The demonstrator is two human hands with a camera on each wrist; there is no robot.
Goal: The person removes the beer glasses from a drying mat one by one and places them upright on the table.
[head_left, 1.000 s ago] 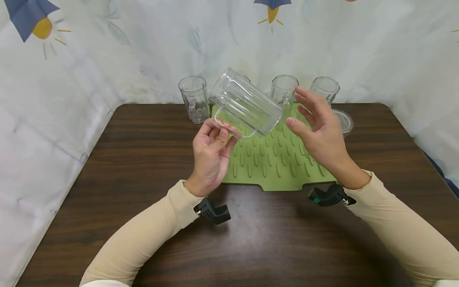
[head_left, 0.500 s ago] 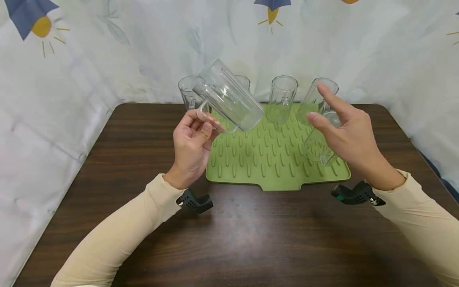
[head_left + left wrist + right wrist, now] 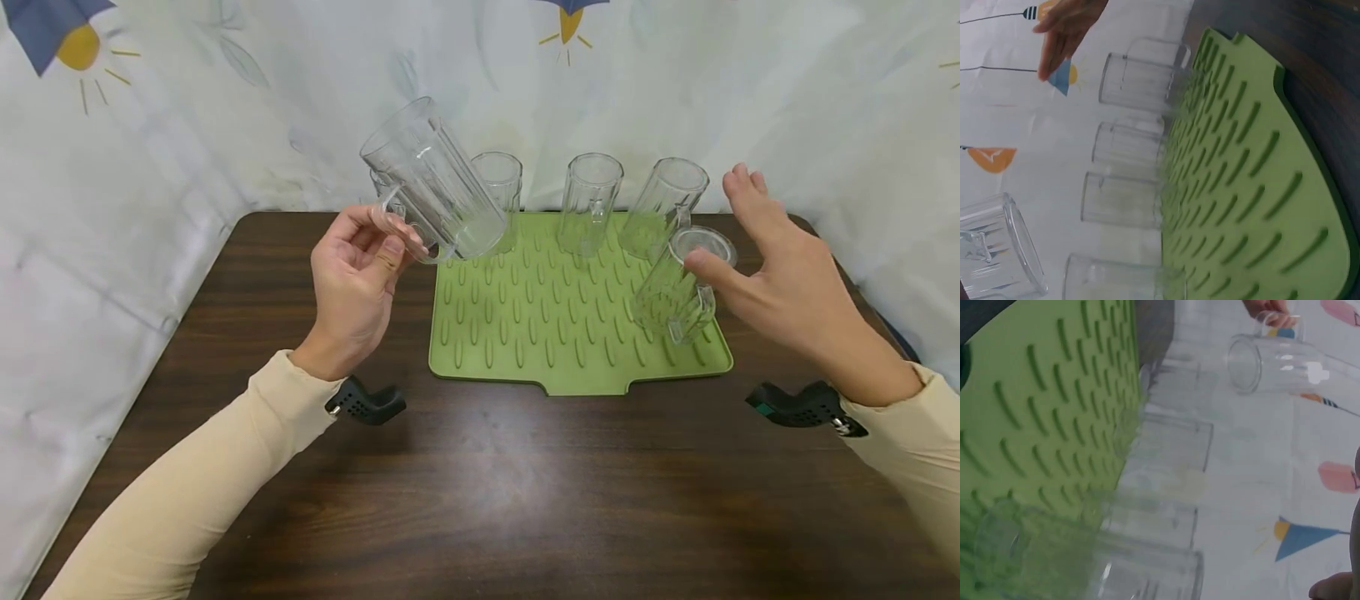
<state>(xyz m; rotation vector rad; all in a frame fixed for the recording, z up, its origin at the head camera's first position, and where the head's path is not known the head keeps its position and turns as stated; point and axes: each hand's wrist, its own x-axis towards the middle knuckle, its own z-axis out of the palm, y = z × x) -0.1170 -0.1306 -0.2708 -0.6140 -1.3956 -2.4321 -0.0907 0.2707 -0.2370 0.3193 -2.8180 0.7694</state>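
My left hand (image 3: 356, 283) grips the handle of a clear glass mug (image 3: 450, 196), raised and tilted above the left part of a green drying mat (image 3: 525, 350). In the right wrist view this mug (image 3: 1285, 365) hangs apart from the mat. My right hand (image 3: 795, 283) is spread and holds nothing. Nearest to it is another glass mug (image 3: 667, 300), standing at the mat's right side; the thumb overlaps its rim in the head view, and contact cannot be told. The left wrist view shows the right hand (image 3: 1072, 31) raised with fingers extended.
Along the mat's back stand more glass mugs: a left one (image 3: 504, 179), a middle one (image 3: 592, 200) and a right one (image 3: 663, 208). One more at the far left is mostly hidden behind the raised mug. A patterned white curtain (image 3: 315, 100) backs the dark wooden table (image 3: 480, 483).
My left hand has carried its mug leftward and slightly up, from over the mat's middle. My right hand has moved right, away from it, uncovering the front right mug.
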